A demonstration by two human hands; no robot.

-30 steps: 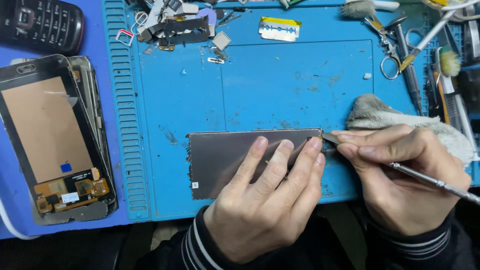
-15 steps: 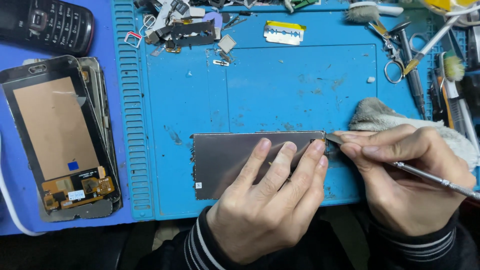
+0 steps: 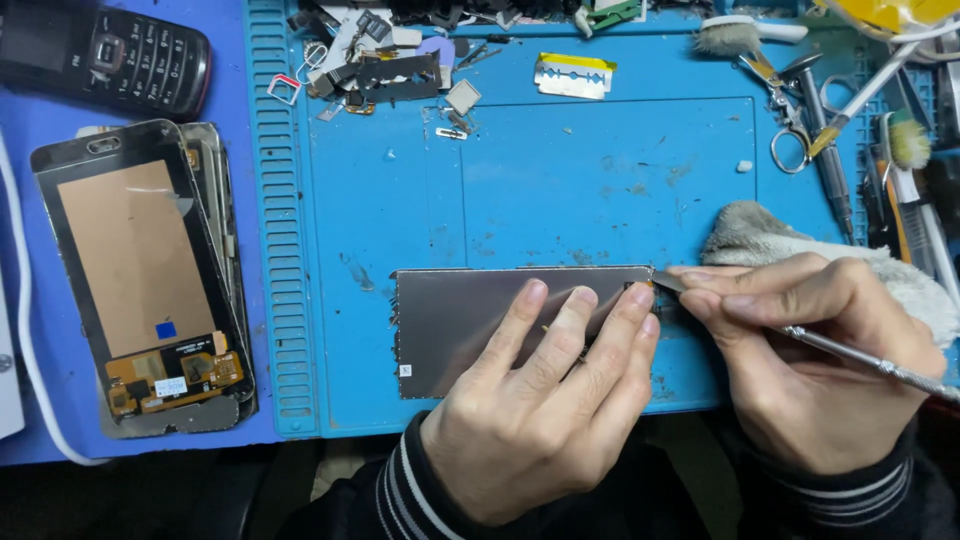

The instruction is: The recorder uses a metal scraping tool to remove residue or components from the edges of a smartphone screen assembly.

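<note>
While the left hand (image 3: 540,400) presses flat, fingers spread, on the grey display panel (image 3: 470,325) lying on the blue mat (image 3: 560,180), the right hand (image 3: 800,360) pinches a metal pry tool (image 3: 860,358) at its corner, where a slip could likely crack the panel.

The single head camera is looking steeply down, close above the table's (image 3: 150,80) near edge.
</note>
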